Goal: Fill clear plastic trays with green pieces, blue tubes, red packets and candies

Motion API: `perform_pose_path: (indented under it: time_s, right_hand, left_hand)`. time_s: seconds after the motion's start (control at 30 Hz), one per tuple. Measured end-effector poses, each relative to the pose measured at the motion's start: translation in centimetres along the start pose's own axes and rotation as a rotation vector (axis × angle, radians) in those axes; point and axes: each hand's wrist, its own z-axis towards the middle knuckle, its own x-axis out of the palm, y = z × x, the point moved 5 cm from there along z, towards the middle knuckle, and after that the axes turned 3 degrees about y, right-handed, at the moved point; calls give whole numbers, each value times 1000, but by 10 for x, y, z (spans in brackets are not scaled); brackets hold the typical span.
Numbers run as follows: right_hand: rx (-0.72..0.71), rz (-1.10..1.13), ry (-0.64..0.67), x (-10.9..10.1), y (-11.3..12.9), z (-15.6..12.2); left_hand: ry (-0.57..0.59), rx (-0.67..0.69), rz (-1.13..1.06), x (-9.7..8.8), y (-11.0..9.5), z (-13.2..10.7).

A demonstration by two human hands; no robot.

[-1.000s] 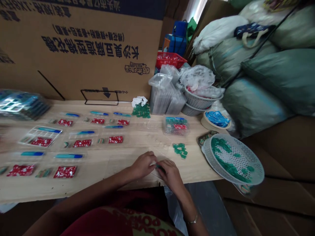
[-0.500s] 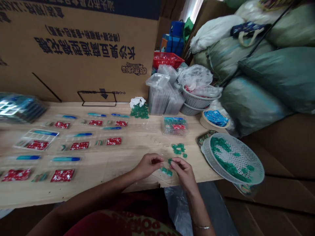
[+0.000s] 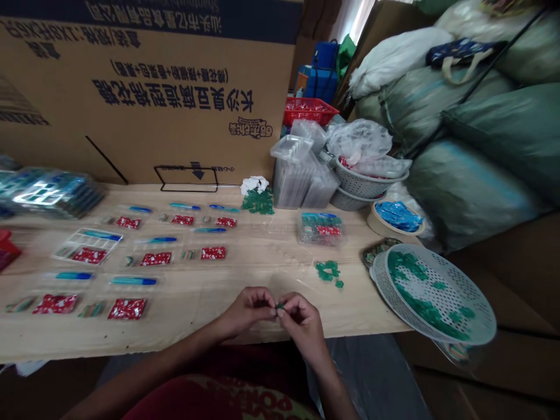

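My left hand (image 3: pixel 247 312) and my right hand (image 3: pixel 301 324) meet above the front edge of the wooden table (image 3: pixel 210 318). Between their fingertips they pinch a small green piece (image 3: pixel 279 305), partly hidden by my fingers. Just beyond my right hand lies a small loose heap of similar green pieces (image 3: pixel 329 273) on a clear plastic sheet. A white perforated plastic strainer (image 3: pixel 433 294), holding more green pieces, tilts at the table's right end.
Rows of red packets (image 3: pixel 126 308) and blue-and-white sticks (image 3: pixel 133 280) lie to the left. Clear plastic containers (image 3: pixel 297 181), white baskets (image 3: pixel 361 186) and a filled bag (image 3: pixel 321 228) stand behind. Large stuffed sacks (image 3: pixel 472 195) rise at the right, with a cardboard panel (image 3: pixel 166 87) at the back.
My hands have come together from a looser position, and the few green pieces seen near my fingers are no longer visible on the table. The whole view has shifted slightly.
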Motion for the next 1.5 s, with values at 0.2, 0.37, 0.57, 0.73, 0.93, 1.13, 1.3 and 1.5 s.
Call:
perform_pose_path:
  time_s: [0.2,0.37,0.57,0.73,0.93,1.13,1.3,1.5]
  right_hand:
    - [100,109,165,11,-23,-20]
    - [160,114,49,12,-31,-24]
    - [-76,-210,-139,7,-5,-22]
    - [14,-139,-193,-2,-18,-22]
    - [113,37,-117,-5,-28,-19]
    - [-84,-349,-58,-8,-2,-13]
    - [-115,-355,-23,-7,-1,-11]
    - [40,-44,-30,-7,-21,-16]
  left_hand:
    - [136,-106,-8,0,24,-16]
    - [-6,0,-15,0,14,-13]
    - [-154,12,-91,-5,6,-7]
    - [-116,-4,-81,1,6,-7]
    - [-133,11,-63,4,5,-2]
    - [-177,51,84,3,6,0]
    - [-139,8,24,3,9,0]
    - [-136,-21,-41,5,10,-1]
